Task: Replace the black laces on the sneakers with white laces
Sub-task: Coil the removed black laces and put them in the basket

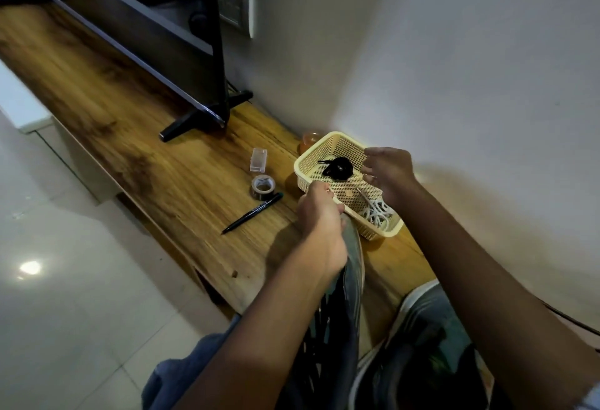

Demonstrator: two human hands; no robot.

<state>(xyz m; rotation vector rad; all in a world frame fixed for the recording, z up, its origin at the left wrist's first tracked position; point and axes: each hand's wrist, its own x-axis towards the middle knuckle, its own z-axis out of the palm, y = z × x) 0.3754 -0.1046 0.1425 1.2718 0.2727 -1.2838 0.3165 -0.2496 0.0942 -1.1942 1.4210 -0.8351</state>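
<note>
Both hands at basket (328,146), left hand (319,215) curled, right hand (388,168) loose

A home living room: television (136,52) on wooden TV bench (130,137).

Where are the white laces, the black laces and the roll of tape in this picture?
white laces (378,213), head view, on the middle of the bundle in the basket's near corner.
black laces (339,168), head view, on the coil's middle.
roll of tape (262,186), head view, on its upper rim.

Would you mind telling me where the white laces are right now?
In the head view, the white laces lie bundled in the near right corner of the cream basket, just below the right hand.
</note>
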